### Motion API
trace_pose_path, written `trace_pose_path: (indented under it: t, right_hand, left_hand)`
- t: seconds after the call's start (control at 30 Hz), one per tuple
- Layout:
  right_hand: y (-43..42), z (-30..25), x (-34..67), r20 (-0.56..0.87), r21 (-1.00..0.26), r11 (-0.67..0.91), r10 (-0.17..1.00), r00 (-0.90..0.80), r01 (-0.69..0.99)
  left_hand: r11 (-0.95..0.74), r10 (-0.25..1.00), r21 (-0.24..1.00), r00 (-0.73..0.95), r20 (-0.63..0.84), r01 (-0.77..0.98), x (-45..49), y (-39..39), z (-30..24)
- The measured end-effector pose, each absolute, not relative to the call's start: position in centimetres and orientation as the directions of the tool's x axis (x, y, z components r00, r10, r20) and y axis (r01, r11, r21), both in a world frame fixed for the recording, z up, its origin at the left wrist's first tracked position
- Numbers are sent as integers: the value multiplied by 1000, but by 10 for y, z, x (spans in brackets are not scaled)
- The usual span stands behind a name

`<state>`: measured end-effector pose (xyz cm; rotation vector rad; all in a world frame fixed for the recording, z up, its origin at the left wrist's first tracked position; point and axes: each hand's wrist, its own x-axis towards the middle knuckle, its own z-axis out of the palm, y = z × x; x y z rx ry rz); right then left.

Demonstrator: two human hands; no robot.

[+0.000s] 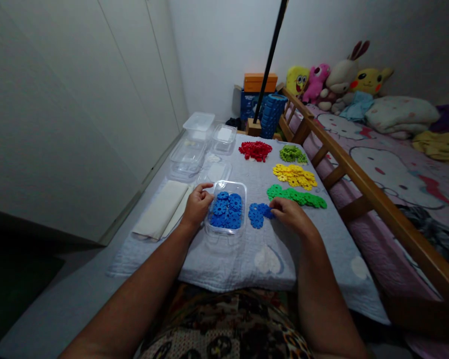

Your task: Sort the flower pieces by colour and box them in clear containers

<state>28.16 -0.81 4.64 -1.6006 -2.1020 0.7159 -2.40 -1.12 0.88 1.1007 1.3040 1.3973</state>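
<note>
A clear plastic box (240, 187) sits on the light quilted cloth (247, 259) and holds several blue snowflake discs (226, 209). My left hand (196, 204) grips the box's left side, fingers curled round its rim. A small loose pile of blue discs (256, 214) lies just right of the box. My right hand (291, 214) rests on the cloth at that pile, its fingertips pinched on blue discs at the pile's right edge.
Further back lie piles of green discs (297, 196), yellow discs (295, 175), light green discs (292, 154) and red discs (255, 150). Empty clear boxes and lids (200, 142) stand at the back left. A folded white cloth (164, 209) lies at left. A wooden bed rail (359, 179) runs along the right.
</note>
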Motion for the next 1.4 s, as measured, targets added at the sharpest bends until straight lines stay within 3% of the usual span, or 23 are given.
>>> trace_pose_path:
  t: [0.23,0.43,0.63,1.0,1.4]
  right_hand:
    - [-12,76,242,174,-785,289,952,-252,549]
    - [-13,78,197,193,-630,452,879,-437,632]
    - [-13,74,182,110,-499,447,882,-458,742]
    - [-14,76,153,78,-498,503,837,-542,706]
    - [0,75,209,244,-568,420,907,-343,708]
  left_hand:
    - [-33,979,999,-204,26,-35,-23,-12,10]
    - [-28,978,998,-208,17,-53,-23,-12,11]
    - [-39,979,998,-204,26,-58,-23,-12,10]
    - [-43,982,997,-187,29,-71,-25,-11,8]
    - [-37,981,998,-194,26,-49,-24,-12,8]
